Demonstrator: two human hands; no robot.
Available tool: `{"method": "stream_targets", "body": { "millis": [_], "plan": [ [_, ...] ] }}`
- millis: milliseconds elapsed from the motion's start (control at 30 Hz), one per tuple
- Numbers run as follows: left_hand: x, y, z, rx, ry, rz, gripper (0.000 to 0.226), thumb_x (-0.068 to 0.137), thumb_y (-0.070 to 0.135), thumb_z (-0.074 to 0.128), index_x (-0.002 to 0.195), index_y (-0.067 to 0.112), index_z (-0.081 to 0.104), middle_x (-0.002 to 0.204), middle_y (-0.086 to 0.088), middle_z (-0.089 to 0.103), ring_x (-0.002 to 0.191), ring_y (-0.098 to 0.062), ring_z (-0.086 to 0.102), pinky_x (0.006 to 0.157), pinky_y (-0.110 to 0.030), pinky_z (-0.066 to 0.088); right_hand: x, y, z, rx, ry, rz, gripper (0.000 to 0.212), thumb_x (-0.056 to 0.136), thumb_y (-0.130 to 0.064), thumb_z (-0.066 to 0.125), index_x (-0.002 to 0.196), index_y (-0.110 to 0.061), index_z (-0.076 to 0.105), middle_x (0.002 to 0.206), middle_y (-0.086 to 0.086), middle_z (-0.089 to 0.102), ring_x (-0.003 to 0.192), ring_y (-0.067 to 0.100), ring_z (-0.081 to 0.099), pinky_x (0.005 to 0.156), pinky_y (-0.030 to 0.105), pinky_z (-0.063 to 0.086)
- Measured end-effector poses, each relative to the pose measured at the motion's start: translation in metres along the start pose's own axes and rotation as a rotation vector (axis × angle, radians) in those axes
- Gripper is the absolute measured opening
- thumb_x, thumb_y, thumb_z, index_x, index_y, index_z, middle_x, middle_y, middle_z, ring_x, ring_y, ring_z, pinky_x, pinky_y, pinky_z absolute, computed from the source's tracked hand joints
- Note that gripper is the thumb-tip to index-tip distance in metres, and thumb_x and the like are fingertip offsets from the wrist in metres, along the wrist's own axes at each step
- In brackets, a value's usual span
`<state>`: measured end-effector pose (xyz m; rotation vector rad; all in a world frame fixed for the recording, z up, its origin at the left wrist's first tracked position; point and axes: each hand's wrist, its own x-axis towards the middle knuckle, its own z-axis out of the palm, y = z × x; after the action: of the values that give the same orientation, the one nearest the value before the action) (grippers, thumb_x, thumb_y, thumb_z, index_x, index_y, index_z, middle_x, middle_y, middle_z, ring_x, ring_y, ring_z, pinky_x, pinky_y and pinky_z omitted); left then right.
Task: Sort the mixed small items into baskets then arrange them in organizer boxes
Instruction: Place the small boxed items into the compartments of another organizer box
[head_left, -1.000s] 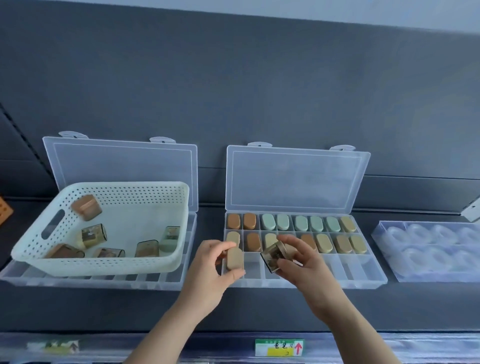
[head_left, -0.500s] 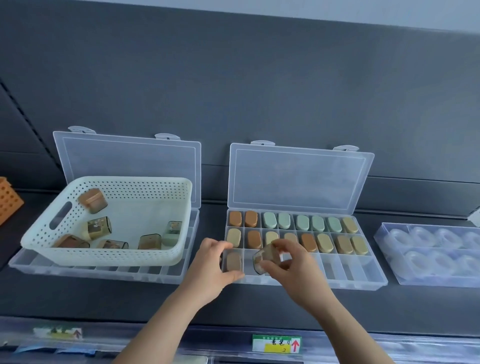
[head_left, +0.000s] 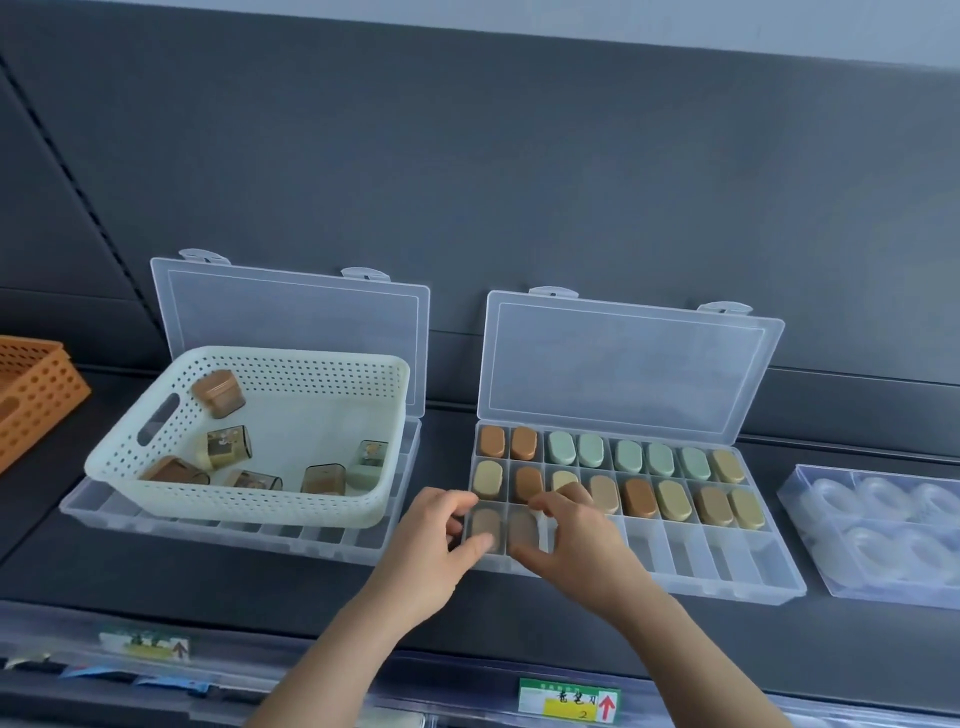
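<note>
Lower centre of the frame: a person's left hand (head_left: 431, 540) and right hand (head_left: 579, 543) work side by side at the near row of a clear plastic organizer box (head_left: 727, 590) whose lid is propped open. Each hand is closed in a narrow pinch on its own piece, thumb at the near end and fingertips at the far end. The left holds a first taupe oval plastic case (head_left: 484, 524) in the row's leftmost compartment. The right holds a second taupe oval case (head_left: 522, 527) in the compartment next to it. The two cases lie just beside each other with a divider between them; both appear seated or nearly so, though blur hides the last of it. The step looks best done by keeping each case's long side parallel to the dividers, pressing it flat to the floor and lifting the fingers straight up, so the filled rows of brown, green and yellow cases (head_left: 672, 500) behind are not knocked. More pieces wait in the white perforated plastic basket (head_left: 249, 506) left of centre, well apart from both hands.
</note>
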<state>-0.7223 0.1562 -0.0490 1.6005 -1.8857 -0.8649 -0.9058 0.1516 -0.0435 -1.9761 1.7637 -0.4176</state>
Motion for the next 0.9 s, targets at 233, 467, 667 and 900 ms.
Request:
{"method": "stream_targets", "body": {
  "millis": [233, 467, 667, 900],
  "plan": [
    [-0.014, 0.026, -0.07, -0.11, 0.15, 0.14, 0.034, 0.088, 0.023, 0.065, 0.119, 0.035, 0.057, 0.107, 0.021, 0.059, 0.099, 0.004, 0.056, 0.083, -0.008, 0.045, 0.007, -0.016, -0.01, 0.063, 0.155, -0.087, 0.029, 0.086, -0.037, 0.063, 0.112, -0.024, 0.061, 0.104, -0.009, 0.052, 0.079, 0.007, 0.055, 0.072, 0.02, 0.048],
    [0.044, -0.028, -0.144, 0.152, -0.084, -0.119, 0.055, 0.079, 0.029, 0.076, 0.128, 0.035, 0.052, 0.12, 0.022, 0.053, 0.113, -0.005, 0.052, 0.093, -0.026, 0.042, 0.038, -0.064, -0.004, 0.23, 0.143, -0.145, 0.03, 0.087, -0.028, 0.065, 0.116, -0.022, 0.063, 0.096, -0.015, 0.055, 0.09, 0.0, 0.057, 0.079, 0.008, 0.042],
    [0.074, -0.047, -0.14, 0.256, -0.299, -0.076, 0.06, 0.073, 0.035, 0.081, 0.128, 0.026, 0.058, 0.124, 0.014, 0.058, 0.108, -0.007, 0.055, 0.09, -0.022, 0.04, 0.059, -0.098, 0.003, 0.258, 0.144, -0.12, 0.034, 0.084, -0.028, 0.069, 0.117, -0.025, 0.064, 0.105, -0.017, 0.063, 0.097, -0.003, 0.059, 0.092, 0.016, 0.048],
    [0.056, -0.085, -0.21, -0.007, -0.101, -0.104, 0.059, 0.079, 0.048, 0.069, 0.133, 0.033, 0.051, 0.126, 0.021, 0.052, 0.116, -0.002, 0.05, 0.1, -0.027, 0.04, 0.093, -0.156, 0.001, -0.076, 0.031, -0.267, 0.039, 0.087, -0.033, 0.065, 0.125, -0.029, 0.059, 0.129, -0.016, 0.056, 0.119, 0.003, 0.048, 0.1, 0.019, 0.039]
  ]
}}
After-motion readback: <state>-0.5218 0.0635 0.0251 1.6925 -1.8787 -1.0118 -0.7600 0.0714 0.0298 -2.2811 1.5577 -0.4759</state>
